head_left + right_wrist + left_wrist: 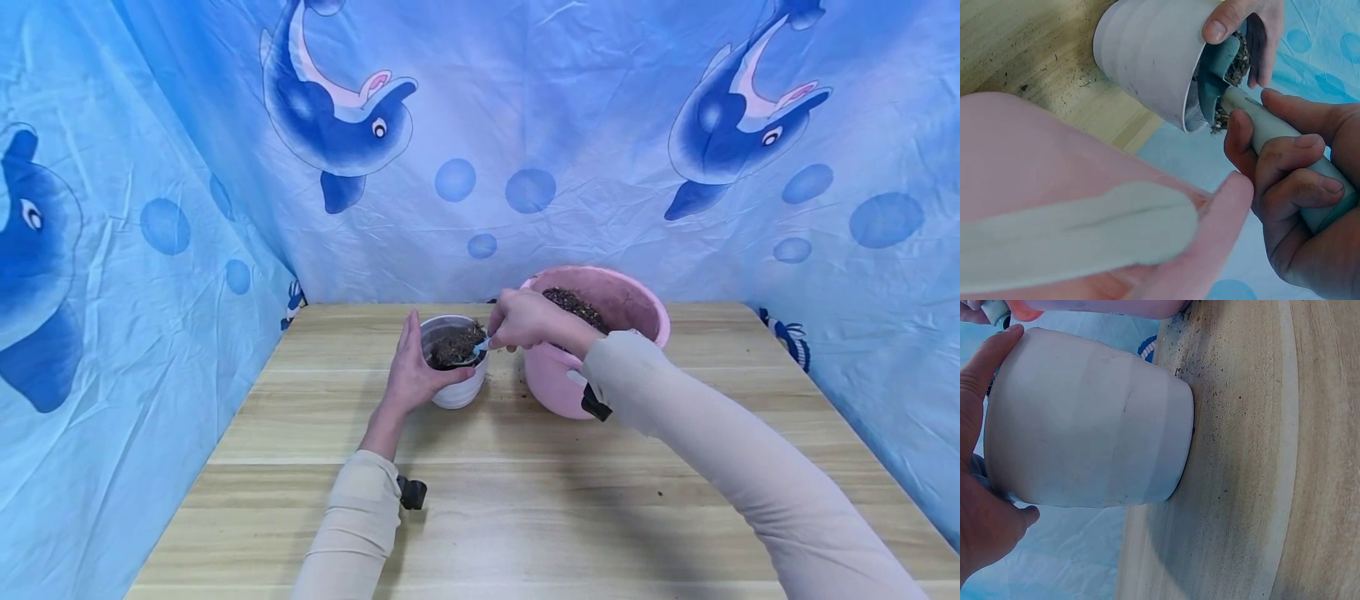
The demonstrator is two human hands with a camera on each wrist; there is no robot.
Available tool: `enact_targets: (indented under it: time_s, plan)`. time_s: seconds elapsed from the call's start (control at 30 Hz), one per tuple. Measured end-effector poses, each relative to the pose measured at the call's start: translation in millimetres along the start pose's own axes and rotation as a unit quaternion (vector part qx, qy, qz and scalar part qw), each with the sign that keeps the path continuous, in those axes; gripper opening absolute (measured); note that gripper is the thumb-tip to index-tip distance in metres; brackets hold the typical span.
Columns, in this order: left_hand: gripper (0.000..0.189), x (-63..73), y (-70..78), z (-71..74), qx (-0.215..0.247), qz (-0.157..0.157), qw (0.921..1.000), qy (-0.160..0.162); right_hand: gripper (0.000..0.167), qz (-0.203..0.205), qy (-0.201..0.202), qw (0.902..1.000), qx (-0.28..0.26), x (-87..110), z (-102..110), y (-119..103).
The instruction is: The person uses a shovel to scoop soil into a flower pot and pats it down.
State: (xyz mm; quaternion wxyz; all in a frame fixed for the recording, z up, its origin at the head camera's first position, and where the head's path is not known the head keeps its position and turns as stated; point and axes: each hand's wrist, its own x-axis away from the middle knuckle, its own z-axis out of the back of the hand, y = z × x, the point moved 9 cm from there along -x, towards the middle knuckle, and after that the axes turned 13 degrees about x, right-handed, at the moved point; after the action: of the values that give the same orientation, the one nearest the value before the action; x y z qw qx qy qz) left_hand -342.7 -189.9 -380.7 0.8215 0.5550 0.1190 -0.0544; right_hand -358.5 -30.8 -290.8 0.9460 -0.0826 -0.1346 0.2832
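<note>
From where I stood, the person's left hand (415, 377) was spread wide around the top of a white pot (459, 393), thumb over the near side of the rim and fingers along the far left side, holding it between them. The pot stood on the wooden table (495, 508), left of a larger pink tub (555, 387) and just beside it.

The right hand (522, 318) had its fingers curled firmly round the handle of a blue-green trowel (1266, 120), the thumb lying along it. The trowel came in from the right, its blade at the mouth of the pot, up against dark soil (452, 347) that showed there. How deep the blade went I couldn't tell.

More soil lay inside the tub, partly hidden behind the right wrist. A pale grip (1085, 234) ran across the tub's outer side. Dark crumbs (1207, 365) were scattered on the boards between the pot and the tub.

Both arms wore cream sleeves (348, 525), with a small black device (412, 492) at each wrist. Behind and to the sides hung blue cloth (495, 125) printed with dolphins (337, 117) and round bubbles (530, 191).
</note>
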Motion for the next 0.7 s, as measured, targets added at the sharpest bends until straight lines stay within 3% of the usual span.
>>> enact_targets:
  time_s: [0.27,0.7]
  plan:
    - [0.138,-0.5,-0.8,-0.1,0.003,0.001,1.0000,-0.002,0.016,-0.025,-0.040,0.9989,-0.009,-3.3,-3.9,1.7]
    - [0.139,0.3,-3.6,0.3,0.006,0.009,0.9999,-0.011,0.010,-0.044,-0.064,0.9968,-0.018,-5.5,-5.1,3.5]
